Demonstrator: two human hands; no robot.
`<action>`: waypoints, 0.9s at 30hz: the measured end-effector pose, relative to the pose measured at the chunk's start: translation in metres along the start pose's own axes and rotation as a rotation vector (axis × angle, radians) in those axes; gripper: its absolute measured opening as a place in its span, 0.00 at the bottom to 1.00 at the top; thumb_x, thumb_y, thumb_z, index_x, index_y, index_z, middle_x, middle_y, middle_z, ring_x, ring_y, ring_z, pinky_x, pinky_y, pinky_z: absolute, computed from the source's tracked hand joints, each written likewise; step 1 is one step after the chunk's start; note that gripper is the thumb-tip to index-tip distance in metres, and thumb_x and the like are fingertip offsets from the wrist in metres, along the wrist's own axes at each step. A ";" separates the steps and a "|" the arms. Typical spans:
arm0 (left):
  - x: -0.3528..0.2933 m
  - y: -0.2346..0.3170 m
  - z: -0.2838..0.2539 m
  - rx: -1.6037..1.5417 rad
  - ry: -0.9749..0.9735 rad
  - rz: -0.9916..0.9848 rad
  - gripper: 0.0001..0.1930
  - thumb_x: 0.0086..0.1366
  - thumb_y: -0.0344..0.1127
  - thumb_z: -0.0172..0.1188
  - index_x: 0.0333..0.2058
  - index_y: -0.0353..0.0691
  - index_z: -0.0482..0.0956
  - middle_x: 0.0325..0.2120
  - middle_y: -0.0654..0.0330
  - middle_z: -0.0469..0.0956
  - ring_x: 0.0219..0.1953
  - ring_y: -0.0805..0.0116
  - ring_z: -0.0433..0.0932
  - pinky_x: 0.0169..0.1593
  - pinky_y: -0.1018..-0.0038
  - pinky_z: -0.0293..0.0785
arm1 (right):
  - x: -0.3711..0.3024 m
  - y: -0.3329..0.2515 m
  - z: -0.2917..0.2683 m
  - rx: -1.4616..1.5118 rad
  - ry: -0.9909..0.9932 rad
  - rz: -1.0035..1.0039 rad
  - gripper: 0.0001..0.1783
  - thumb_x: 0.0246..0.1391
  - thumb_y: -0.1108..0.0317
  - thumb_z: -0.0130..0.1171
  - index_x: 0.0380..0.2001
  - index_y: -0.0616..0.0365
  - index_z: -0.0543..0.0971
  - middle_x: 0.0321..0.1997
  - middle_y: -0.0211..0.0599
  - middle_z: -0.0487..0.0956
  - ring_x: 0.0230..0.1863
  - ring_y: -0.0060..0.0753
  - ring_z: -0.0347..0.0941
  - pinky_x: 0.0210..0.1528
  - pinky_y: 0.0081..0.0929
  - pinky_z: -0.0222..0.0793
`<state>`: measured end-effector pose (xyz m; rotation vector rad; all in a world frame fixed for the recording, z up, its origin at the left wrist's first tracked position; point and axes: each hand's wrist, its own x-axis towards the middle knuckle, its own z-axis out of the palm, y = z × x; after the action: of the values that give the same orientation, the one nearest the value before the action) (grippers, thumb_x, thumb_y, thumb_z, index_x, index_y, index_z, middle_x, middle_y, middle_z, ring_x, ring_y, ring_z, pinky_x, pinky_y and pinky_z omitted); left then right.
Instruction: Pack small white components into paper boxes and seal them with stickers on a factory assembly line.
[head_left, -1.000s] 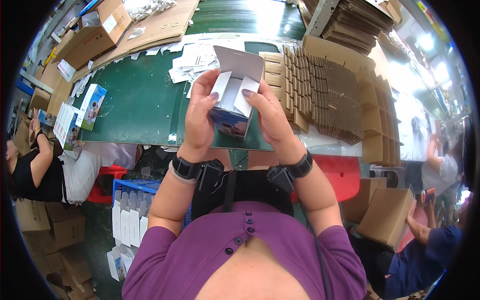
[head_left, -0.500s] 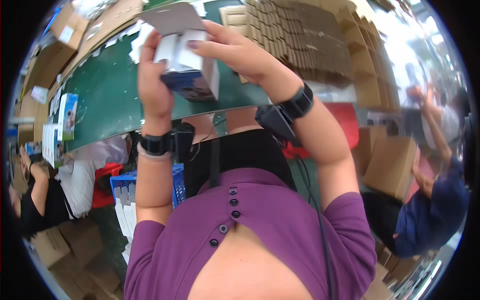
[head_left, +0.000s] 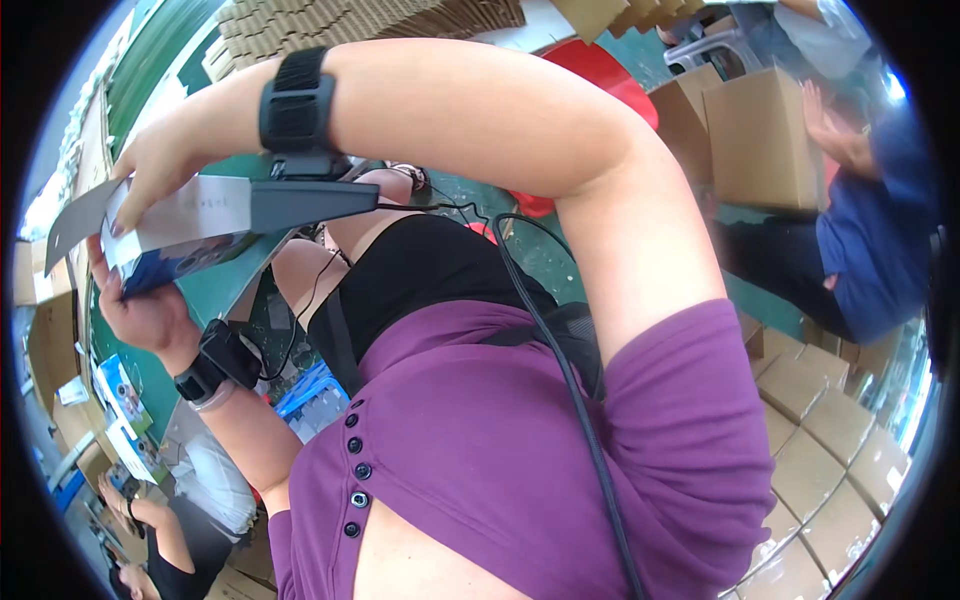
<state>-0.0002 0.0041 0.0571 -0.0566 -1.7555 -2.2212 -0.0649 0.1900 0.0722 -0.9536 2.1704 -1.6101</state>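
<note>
A small printed carton [head_left: 190, 222], white and blue, is held between my hands at the left, tilted, with its lid flap [head_left: 80, 225] standing open. My left hand [head_left: 145, 312] grips it from the near side, fingers bent against its end. Over its top edge my right hand [head_left: 158, 170] is closed, a thumb or finger pressing on the white panel by the opening. The inside of the carton is turned away and hidden. Each wrist carries a black strap with a dark device, and the right one [head_left: 310, 204] overlaps the carton's end.
Folded brown cardboard [head_left: 350, 25] is stacked beyond my right forearm. A red stool [head_left: 590, 85] and a brown carton [head_left: 762, 140] stand right, beside a co-worker in blue [head_left: 880, 240]. Another person [head_left: 175, 535] sits lower left. A blue crate [head_left: 312, 392] is below; sealed cartons [head_left: 825, 450] fill the lower right.
My view has turned. Both hands have moved left with the carton, which is now tilted, so its open top no longer faces me. My right arm now reaches across the upper part of the view.
</note>
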 end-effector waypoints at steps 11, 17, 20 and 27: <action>-0.012 0.026 -0.046 0.150 0.143 0.086 0.33 0.61 0.39 0.43 0.66 0.35 0.62 0.59 0.45 0.68 0.61 0.47 0.68 0.66 0.54 0.62 | 0.142 0.031 0.080 -0.255 1.183 -1.037 0.41 0.50 0.37 0.59 0.58 0.58 0.76 0.55 0.51 0.79 0.56 0.51 0.74 0.57 0.40 0.66; -0.003 -0.002 0.015 0.125 0.026 0.068 0.33 0.60 0.41 0.43 0.66 0.36 0.64 0.59 0.46 0.68 0.60 0.49 0.68 0.67 0.55 0.60 | 0.133 0.055 0.014 -0.341 0.735 -0.649 0.40 0.51 0.37 0.58 0.57 0.57 0.77 0.57 0.50 0.78 0.57 0.52 0.74 0.58 0.43 0.67; -0.006 0.008 -0.009 0.166 0.072 0.089 0.34 0.61 0.40 0.43 0.66 0.35 0.63 0.59 0.45 0.68 0.61 0.48 0.68 0.67 0.55 0.60 | 0.101 0.025 0.033 -0.098 0.026 -0.210 0.39 0.52 0.37 0.59 0.57 0.56 0.78 0.57 0.48 0.78 0.57 0.52 0.74 0.58 0.44 0.67; 0.005 0.000 -0.008 0.077 0.008 0.054 0.33 0.61 0.39 0.47 0.66 0.36 0.63 0.60 0.45 0.68 0.61 0.47 0.69 0.66 0.55 0.62 | 0.055 0.003 0.024 0.007 -0.058 0.018 0.36 0.51 0.41 0.59 0.54 0.58 0.80 0.53 0.49 0.80 0.54 0.51 0.76 0.54 0.42 0.69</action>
<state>-0.0040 -0.0049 0.0561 -0.0770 -1.8119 -2.1110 -0.0938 0.1369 0.0697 -0.9632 2.1275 -1.5617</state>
